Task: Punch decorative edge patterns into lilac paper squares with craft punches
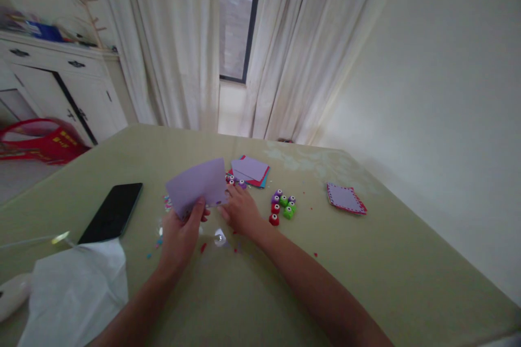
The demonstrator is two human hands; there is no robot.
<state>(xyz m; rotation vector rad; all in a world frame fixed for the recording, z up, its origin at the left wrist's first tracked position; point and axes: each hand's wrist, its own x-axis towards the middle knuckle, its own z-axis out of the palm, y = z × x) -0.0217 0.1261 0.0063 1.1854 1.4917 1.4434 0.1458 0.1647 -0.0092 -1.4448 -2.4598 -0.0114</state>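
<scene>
My left hand [185, 230] pinches a lavender sheet of paper [197, 183] by its lower edge, thumb in front, and holds it up off the table. A few small dark marks or holes show along that lower edge. My right hand [243, 211] is at the sheet's lower right corner with its fingers curled. Its fingertips are partly hidden, so what they grip is unclear. Just beyond them lie a few small purple and red pieces with eye-like spots [241, 184]. A cluster of similar red, green and purple pieces [284, 203] sits to the right of this hand.
Behind the hands is a stack of coloured paper [260, 179]. A lavender sheet with a red-patterned border [345, 198] lies farther right. A black phone [114, 211] and a crumpled white tissue [81, 287] are on the left. Tiny paper bits [203, 248] dot the table.
</scene>
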